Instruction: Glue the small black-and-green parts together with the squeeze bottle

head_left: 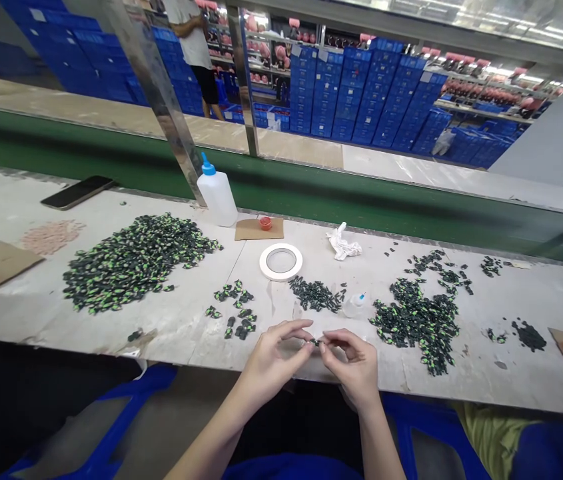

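My left hand and my right hand meet near the table's front edge. Between their fingertips is a small black-and-green piece, pinched from both sides; its exact shape is too small to tell. Just beyond the hands lies a pile of small dark pieces, with a small clear bottle with a blue tip beside it. Several black-and-green pieces lie in loose clusters left of my left hand. A larger black-and-green pile spreads to the right of my right hand.
A white tape roll, a white bottle with blue cap, cardboard with a red cup and crumpled tissue stand farther back. Left are a big pile and a phone. A person stands beyond the green-sided ledge.
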`<action>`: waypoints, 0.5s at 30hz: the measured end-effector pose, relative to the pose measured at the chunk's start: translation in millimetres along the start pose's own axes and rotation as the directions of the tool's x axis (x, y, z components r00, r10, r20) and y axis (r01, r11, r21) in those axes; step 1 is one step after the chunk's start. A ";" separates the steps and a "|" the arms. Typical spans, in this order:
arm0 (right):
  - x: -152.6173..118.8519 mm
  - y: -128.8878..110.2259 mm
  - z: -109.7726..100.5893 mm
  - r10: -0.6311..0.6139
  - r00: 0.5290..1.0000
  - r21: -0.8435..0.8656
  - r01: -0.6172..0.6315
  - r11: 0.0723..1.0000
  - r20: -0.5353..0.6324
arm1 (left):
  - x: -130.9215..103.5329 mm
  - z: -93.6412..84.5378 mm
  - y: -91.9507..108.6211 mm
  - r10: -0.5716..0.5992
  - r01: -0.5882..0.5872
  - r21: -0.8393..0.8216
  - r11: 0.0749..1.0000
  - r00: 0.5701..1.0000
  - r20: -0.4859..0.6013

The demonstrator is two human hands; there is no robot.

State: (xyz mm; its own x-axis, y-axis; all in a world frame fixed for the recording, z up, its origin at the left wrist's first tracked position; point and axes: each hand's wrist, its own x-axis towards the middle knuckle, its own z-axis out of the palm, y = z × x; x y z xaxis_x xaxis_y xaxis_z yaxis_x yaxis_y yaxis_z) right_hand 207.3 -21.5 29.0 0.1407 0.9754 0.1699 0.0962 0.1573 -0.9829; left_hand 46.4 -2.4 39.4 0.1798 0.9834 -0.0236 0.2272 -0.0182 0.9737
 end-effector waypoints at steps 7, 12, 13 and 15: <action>5.6 -5.9 -7.2 0.062 0.996 0.060 -0.066 0.996 0.068 | 7.1 -8.4 11.4 0.080 -0.085 0.065 0.994 0.994 0.073; 5.2 -6.8 -6.1 0.071 0.995 0.022 -0.072 0.997 0.067 | 8.5 -7.3 13.7 0.048 -0.054 0.064 0.996 0.995 0.082; 4.4 -6.2 -5.4 0.070 0.996 0.029 -0.072 0.997 0.060 | 8.1 -6.1 14.6 0.032 -0.035 0.047 0.998 0.997 0.076; 2.5 -3.7 -3.3 0.062 0.998 0.050 -0.063 0.997 0.031 | 7.2 -3.4 16.9 -0.009 0.009 0.004 1.000 0.998 0.064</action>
State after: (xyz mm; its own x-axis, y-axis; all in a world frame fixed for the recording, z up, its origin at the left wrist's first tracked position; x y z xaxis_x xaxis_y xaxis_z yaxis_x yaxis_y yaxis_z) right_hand 210.5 -20.2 33.2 0.1154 0.9876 0.1064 0.0379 0.1027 -0.9940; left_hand 48.3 5.0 56.4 0.2386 0.9700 -0.0470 0.2330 -0.0102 0.9724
